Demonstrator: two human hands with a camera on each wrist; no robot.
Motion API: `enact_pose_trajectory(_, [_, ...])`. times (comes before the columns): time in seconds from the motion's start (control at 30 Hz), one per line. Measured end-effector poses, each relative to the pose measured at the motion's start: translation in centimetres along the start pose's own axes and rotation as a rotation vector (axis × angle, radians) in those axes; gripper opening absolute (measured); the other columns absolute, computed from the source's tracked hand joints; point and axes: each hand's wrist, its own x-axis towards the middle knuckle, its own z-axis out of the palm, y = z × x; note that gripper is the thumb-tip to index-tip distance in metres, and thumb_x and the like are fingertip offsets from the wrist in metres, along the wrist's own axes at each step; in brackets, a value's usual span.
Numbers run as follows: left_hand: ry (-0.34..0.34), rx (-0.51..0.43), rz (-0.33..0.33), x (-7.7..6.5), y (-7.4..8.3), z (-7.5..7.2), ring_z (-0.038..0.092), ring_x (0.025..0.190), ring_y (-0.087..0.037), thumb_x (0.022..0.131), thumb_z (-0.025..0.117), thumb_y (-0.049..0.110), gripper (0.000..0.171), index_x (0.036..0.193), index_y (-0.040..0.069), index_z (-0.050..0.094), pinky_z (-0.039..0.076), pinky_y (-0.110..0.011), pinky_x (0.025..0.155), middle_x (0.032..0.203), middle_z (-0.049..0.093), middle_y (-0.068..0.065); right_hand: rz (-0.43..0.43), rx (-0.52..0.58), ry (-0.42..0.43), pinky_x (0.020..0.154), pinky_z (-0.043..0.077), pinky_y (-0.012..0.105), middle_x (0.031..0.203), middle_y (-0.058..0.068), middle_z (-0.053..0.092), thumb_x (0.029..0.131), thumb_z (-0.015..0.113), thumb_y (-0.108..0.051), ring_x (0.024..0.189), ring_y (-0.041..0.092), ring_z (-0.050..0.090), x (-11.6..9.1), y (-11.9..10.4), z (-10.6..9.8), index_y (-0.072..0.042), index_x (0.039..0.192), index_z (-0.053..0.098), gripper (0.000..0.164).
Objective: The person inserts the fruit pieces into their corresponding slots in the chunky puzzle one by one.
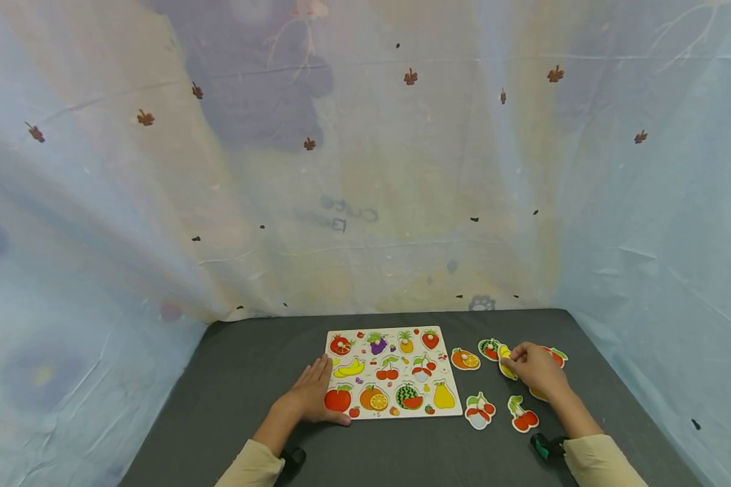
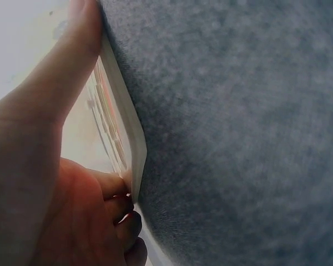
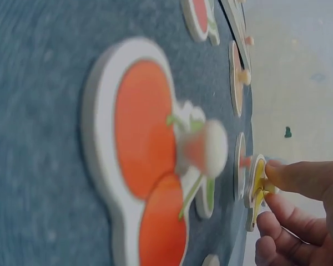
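A fruit puzzle board (image 1: 365, 368) lies flat on the dark table. My left hand (image 1: 312, 391) rests along its left edge, fingers extended, the thumb by the near corner; the left wrist view shows this hand (image 2: 77, 205) against the board's rim (image 2: 122, 105). To the right of the board, my right hand (image 1: 537, 368) pinches a yellow banana piece (image 1: 507, 362) by its knob. In the right wrist view, thumb and fingers meet at the knob of that banana piece (image 3: 258, 183). Beside it lies a watermelon piece (image 1: 489, 348).
An orange piece (image 1: 465, 359), a red-and-white fruit piece (image 1: 479, 411) and a cherry piece (image 1: 523, 414) lie right of the board. A red piece (image 1: 557, 356) is partly hidden behind the right hand. A patterned curtain (image 1: 365, 203) surrounds the table (image 1: 402, 453).
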Motion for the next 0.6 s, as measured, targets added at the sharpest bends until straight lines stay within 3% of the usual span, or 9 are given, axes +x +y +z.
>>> enact_pose_trajectory(0.6, [0.014,0.002,-0.003,0.6,-0.7,0.7,0.012,0.165,-0.042,0.067,0.088,0.079,0.148,0.169,-0.005,0.019,0.01,-0.058,0.134,0.178,0.011,-0.022,-0.063,0.008,0.002,0.061,0.044,0.032,0.085,0.004,0.063,0.097,0.081,-0.025,0.07,0.018,0.054,0.7,-2.8,2.6,-0.005,0.1,0.068,0.025])
